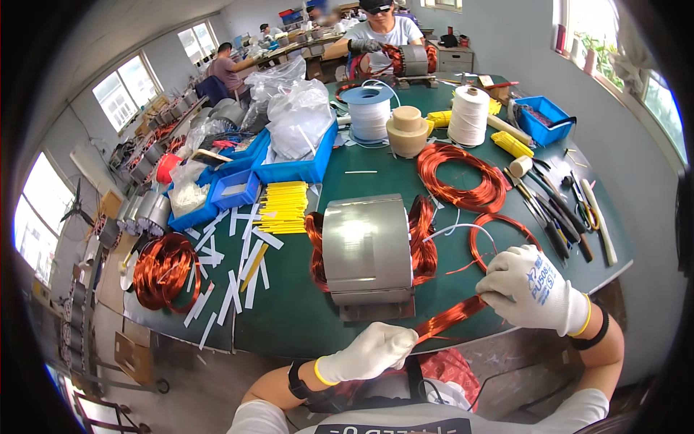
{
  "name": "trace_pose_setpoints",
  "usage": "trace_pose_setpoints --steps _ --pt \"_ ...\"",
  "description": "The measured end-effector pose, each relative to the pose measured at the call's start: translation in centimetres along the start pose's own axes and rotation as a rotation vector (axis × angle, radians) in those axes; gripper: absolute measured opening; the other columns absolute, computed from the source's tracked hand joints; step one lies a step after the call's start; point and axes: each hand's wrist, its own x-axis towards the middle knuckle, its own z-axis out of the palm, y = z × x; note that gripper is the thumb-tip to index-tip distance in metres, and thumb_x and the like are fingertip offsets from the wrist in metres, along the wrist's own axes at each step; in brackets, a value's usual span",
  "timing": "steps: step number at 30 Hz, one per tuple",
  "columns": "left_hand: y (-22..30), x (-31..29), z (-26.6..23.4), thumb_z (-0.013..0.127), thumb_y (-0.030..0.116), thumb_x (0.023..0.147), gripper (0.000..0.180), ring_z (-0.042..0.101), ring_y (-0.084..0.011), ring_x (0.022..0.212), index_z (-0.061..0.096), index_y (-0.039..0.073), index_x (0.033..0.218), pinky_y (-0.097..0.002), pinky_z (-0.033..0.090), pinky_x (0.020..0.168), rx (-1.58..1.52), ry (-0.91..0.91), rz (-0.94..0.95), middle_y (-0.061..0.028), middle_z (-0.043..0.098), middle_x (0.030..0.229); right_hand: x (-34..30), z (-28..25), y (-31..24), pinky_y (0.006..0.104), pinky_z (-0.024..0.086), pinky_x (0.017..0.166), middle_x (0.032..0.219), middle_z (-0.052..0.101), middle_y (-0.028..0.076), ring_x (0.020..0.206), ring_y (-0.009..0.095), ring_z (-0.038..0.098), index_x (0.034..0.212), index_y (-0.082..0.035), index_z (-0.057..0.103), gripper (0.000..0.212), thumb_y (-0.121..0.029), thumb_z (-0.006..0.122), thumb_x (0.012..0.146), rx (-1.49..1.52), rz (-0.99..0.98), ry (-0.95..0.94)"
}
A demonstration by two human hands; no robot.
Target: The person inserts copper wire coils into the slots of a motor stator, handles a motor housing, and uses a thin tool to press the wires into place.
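A bundle of copper wire (452,318) stretches between my two white-gloved hands at the table's front edge. My left hand (372,351) is closed round its left end, and my right hand (524,289) grips the other end, higher and to the right. Just beyond them a silver motor stator (363,242) rests on a metal base (376,309). Red-brown copper windings (423,249) bulge from both of its sides. A thin white sleeve (463,226) curves out from the right windings toward my right hand. A loose loop of copper wire (473,242) lies behind that hand.
Copper coils (463,181) lie behind the stator and at left (166,271). White strips (228,296) and yellow strips (284,206) spread leftward near blue bins (289,170). Hand tools (553,217) lie right. Spools (367,119) stand farther back. Across the table a person (383,32) handles another stator (414,61).
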Motion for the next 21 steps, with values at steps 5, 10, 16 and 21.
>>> trace_pose_setpoints --steps 5,10,16,21 --pt "1.5 0.3 0.4 0.043 0.043 0.101 0.048 0.031 -0.0080 0.058 0.041 0.007 0.069 -0.0259 0.032 0.053 0.080 -0.038 -0.061 0.0033 0.034 0.063 0.4 -0.7 -0.6 0.0381 0.044 0.058 0.068 0.058 0.007 0.064 0.028 0.059 0.067 -0.010 0.065 0.002 -0.012 0.066 0.067 0.110 -0.068 0.003" --pt "1.5 0.9 0.3 0.047 0.035 0.101 0.047 0.036 -0.0100 0.055 0.048 0.002 0.068 -0.0278 0.036 0.054 0.015 -0.011 -0.049 -0.0013 0.042 0.059 0.5 -0.6 -0.8 0.0384 0.042 0.054 0.065 0.056 0.005 0.061 0.026 0.056 0.063 -0.010 0.060 0.006 -0.011 0.066 0.062 0.101 -0.150 0.079" --pt "1.1 0.8 0.3 0.044 0.038 0.102 0.049 0.034 -0.0100 0.056 0.043 0.004 0.067 -0.0275 0.037 0.056 0.039 -0.040 -0.082 0.0007 0.032 0.061 1.4 -0.2 -1.9 0.0379 0.041 0.053 0.064 0.056 0.006 0.061 0.026 0.056 0.065 -0.009 0.057 0.009 -0.005 0.066 0.062 0.173 -0.182 0.061" --pt "1.7 1.0 0.7 0.043 0.038 0.102 0.047 0.033 -0.0101 0.056 0.044 0.004 0.069 -0.0274 0.036 0.055 0.055 -0.046 -0.024 0.0007 0.034 0.062 1.9 0.1 -2.6 0.0383 0.042 0.056 0.065 0.055 0.006 0.062 0.027 0.056 0.066 -0.009 0.056 0.011 -0.004 0.066 0.064 0.217 -0.220 0.097"
